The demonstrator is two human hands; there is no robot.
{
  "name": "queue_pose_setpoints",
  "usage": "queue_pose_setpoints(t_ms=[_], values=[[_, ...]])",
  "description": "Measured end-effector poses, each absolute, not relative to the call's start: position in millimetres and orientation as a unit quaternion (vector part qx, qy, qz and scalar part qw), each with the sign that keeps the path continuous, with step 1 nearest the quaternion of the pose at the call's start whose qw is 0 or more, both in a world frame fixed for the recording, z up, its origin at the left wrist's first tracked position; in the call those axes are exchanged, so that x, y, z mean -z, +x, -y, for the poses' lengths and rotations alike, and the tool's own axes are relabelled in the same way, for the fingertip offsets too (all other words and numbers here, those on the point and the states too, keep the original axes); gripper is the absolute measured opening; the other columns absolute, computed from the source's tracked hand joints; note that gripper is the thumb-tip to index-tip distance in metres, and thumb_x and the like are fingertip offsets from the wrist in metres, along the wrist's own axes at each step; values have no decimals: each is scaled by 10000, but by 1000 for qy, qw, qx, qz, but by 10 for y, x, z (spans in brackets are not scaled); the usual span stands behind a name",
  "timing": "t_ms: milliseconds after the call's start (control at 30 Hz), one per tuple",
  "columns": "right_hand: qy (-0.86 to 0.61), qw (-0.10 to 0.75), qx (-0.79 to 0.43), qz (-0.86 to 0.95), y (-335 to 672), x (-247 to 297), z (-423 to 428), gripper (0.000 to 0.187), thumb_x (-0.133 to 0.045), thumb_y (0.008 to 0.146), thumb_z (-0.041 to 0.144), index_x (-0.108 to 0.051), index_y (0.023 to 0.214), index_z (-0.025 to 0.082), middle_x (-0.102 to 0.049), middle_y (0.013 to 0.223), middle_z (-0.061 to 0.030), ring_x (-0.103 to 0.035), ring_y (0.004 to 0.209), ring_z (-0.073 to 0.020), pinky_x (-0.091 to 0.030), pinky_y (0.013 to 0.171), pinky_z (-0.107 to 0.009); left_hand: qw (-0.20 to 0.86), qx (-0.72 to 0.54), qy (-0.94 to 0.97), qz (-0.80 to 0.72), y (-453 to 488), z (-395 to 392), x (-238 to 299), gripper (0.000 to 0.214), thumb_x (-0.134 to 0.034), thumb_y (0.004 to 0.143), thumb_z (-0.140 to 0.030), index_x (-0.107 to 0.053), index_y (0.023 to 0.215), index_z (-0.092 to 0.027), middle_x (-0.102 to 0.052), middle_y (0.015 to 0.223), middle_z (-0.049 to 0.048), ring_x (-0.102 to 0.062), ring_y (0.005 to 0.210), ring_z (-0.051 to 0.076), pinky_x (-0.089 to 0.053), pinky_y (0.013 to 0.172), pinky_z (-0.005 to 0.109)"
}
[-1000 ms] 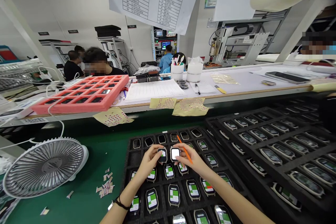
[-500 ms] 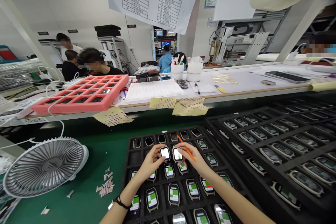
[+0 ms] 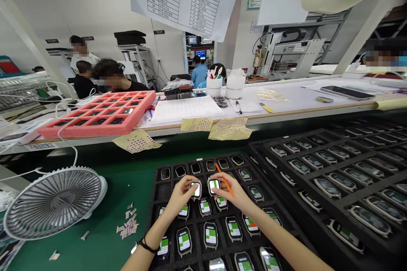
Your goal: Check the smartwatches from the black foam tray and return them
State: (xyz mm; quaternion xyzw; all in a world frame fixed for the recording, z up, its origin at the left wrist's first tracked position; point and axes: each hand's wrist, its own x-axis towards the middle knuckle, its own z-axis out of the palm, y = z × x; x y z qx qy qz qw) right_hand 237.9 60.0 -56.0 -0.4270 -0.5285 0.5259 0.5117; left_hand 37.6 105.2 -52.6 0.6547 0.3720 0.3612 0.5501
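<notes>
Over a black foam tray (image 3: 158, 192) at lower centre of the frame, the left hand (image 3: 180, 196) pinches one smartwatch (image 3: 196, 189) by its sides; just beside it, the right hand (image 3: 233, 194) holds a second smartwatch (image 3: 214, 186), an orange stick (image 3: 227, 187) lying between its fingers.

the watch screens (image 3: 213, 185) show green and white; the foam tray (image 3: 158, 192) is black, the far tray (image 3: 95, 130) coral pink.

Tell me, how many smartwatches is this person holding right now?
2. One smartwatch is in the left hand, and another smartwatch is in the right hand, close together. Neither hand appears to hide a third.
</notes>
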Motion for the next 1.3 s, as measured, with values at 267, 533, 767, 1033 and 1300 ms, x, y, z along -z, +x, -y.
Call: queue_pose_setpoints(t_ms=[267, 533, 767, 1033, 1300], values=[[-440, 494, -520, 541, 2384, 498, -566, 368, -738, 694, 344, -558, 988, 214, -569, 759, 16, -592, 593, -128, -533, 578, -272, 537, -335, 688, -355, 369, -1037, 541, 365, -653, 764, -366, -516, 1051, -188, -592, 972, 67, -557, 794, 166, -428, 620, 234], [-473, 530, -496, 499, 2383, 537, -589, 284, -654, 754, 463, -600, 858, 204, -407, 597, 74, -372, 382, -41, -441, 391, -201, 557, -352, 644, -388, 378, -1058, 515, 341, -569, 796, -506, -541, 841, -169, -506, 690, -15, -424, 540, 89, -332, 450, 181], [-445, 513, -527, 511, 2389, 535, -594, 341, -661, 756, 453, -578, 985, 214, -541, 708, 33, -533, 422, -71, -432, 420, -212, 559, -353, 632, -404, 381, -1063, 512, 412, -496, 816, -554, -588, 929, -168, -532, 687, -13, -432, 477, 79, -321, 407, 182], [-443, 520, -527, 505, 2389, 559, -607, 356, -669, 742, 460, -573, 986, 219, -570, 742, 28, -455, 375, -45, -482, 466, -245, 581, -342, 659, -334, 370, -1065, 592, 466, -595, 810, -414, -454, 1203, -210, -573, 1095, 102, -572, 760, 160, -421, 521, 214], [-439, 522, -527, 507, 2403, 580, -618, 322, -654, 762, 454, -582, 979, 227, -576, 833, 8, -484, 405, -49, -461, 430, -228, 560, -359, 653, -361, 359, -1068, 554, 408, -576, 817, -459, -514, 1127, -200, -598, 972, 71, -550, 654, 128, -455, 556, 238]])
